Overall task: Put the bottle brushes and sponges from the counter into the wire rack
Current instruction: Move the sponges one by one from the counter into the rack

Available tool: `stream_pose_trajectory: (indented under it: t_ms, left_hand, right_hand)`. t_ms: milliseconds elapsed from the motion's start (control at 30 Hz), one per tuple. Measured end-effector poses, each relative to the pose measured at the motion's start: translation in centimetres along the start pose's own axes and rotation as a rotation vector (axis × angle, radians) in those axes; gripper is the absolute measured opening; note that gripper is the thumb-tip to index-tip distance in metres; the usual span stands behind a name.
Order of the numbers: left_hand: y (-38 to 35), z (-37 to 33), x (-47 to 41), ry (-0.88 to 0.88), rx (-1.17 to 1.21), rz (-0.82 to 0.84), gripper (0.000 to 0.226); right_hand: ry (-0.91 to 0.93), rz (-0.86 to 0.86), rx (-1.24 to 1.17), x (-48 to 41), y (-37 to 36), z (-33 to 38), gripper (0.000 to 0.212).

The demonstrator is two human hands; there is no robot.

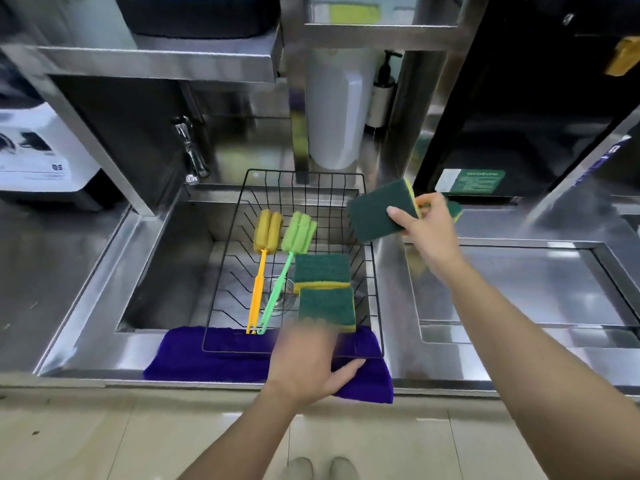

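Observation:
A black wire rack [377, 306] sits in the steel sink. Inside it lie a yellow bottle brush [266, 233] and a green bottle brush [298, 232], side by side, handles toward me. Two green-and-yellow sponges rest in the rack's right half, one [322, 270] behind the other [327, 306]. My right hand [427, 225] holds a third green sponge [377, 211] in the air over the rack's right rim. Another sponge [455, 207] peeks out behind that hand on the counter. My left hand [306, 363], blurred, hovers at the rack's front edge with fingers spread, holding nothing.
A purple cloth [214, 362] lies under the rack's front edge. A faucet [192, 152] stands at the sink's back left. A soap pump bottle [382, 91] and a white cylinder [334, 112] stand behind the rack. A covered steel basin [519, 285] lies to the right.

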State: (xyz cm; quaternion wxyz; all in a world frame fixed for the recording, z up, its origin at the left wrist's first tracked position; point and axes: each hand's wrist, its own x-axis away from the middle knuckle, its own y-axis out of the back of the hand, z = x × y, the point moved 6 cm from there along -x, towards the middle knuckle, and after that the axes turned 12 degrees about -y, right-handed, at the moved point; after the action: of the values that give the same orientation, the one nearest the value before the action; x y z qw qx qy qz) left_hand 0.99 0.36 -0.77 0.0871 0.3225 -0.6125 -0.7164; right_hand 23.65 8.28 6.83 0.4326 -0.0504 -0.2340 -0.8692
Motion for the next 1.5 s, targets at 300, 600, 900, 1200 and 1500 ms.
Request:
stream_pose_trajectory:
  t_ms: [300, 600, 900, 1200, 1500]
  left_hand:
    - [-0.4, 0.5, 0.7, 0.010, 0.009, -0.077, 0.051]
    - [-0.5, 0.5, 0.8, 0.014, 0.030, -0.042, 0.049]
    - [-0.4, 0.5, 0.7, 0.007, 0.063, -0.045, 0.047]
    - [-0.3, 0.5, 0.7, 0.003, 0.050, -0.021, 0.047]
    - [-0.5, 0.4, 0.7, -0.005, 0.048, -0.010, 0.047]
  right_hand:
    - [0.168, -0.156, 0.612, 0.7, -8.8, 2.6, 0.051]
    - [-0.060, -0.039, 0.612, -1.4, -12.3, 0.4, 0.055]
    - [-0.202, 0.199, 0.633, -2.8, -13.6, -0.7, 0.032]
    - [-0.237, 0.405, 0.913, -3.2, -13.7, -0.6, 0.020]
    - [0.165, 0.129, 1.090, -3.3, -14.5, 0.6, 0.057]
